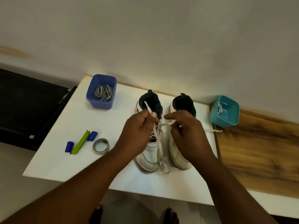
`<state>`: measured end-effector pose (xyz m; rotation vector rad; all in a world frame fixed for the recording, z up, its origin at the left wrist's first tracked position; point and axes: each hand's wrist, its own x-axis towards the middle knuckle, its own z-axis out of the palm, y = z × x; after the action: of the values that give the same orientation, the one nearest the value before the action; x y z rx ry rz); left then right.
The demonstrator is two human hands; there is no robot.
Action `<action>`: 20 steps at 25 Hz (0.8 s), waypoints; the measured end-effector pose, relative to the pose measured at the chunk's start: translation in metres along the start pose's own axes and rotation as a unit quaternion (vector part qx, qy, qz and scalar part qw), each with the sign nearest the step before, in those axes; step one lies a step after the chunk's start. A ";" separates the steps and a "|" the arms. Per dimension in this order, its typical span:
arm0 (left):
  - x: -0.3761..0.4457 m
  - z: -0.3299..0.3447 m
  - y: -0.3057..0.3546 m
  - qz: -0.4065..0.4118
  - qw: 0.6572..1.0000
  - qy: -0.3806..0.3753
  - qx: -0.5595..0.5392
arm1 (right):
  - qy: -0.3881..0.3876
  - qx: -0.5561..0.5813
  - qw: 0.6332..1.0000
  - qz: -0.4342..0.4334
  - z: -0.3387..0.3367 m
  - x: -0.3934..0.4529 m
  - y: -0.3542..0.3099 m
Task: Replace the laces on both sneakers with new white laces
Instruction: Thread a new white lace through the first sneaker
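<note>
White lace [157, 143] pinched near its tip in left hand [139, 126], tip aimed toward far table edge; right hand [182, 126] grips other end. Left sneaker [149, 156] directly beneath, mid-table, toe near.

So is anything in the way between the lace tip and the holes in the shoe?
Nothing visible blocks it. The left hand pinches the white lace with its tip raised above the left sneaker. The right hand holds the lace's other part beside it. The hands hide the upper eyelets.
</note>
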<state>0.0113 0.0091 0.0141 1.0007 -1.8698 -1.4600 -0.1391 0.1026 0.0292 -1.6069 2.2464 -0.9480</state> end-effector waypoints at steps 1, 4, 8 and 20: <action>-0.004 0.002 -0.003 0.042 0.997 -0.024 0.063 | 0.032 0.056 0.997 0.034 0.003 0.000 -0.005; -0.014 0.009 -0.006 0.089 0.984 -0.085 0.130 | 0.008 0.202 0.975 0.090 0.015 0.002 -0.021; -0.016 0.009 -0.001 0.064 0.986 -0.084 0.133 | 0.001 0.278 0.951 0.137 0.017 -0.001 -0.025; 0.009 -0.003 -0.028 -0.124 0.973 0.103 0.165 | 0.016 0.108 0.987 0.119 0.031 0.001 -0.006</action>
<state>0.0148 -0.0037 -0.0119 1.5300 -1.9235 -1.1401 -0.1187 0.0891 0.0092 -1.2119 2.2057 -1.1115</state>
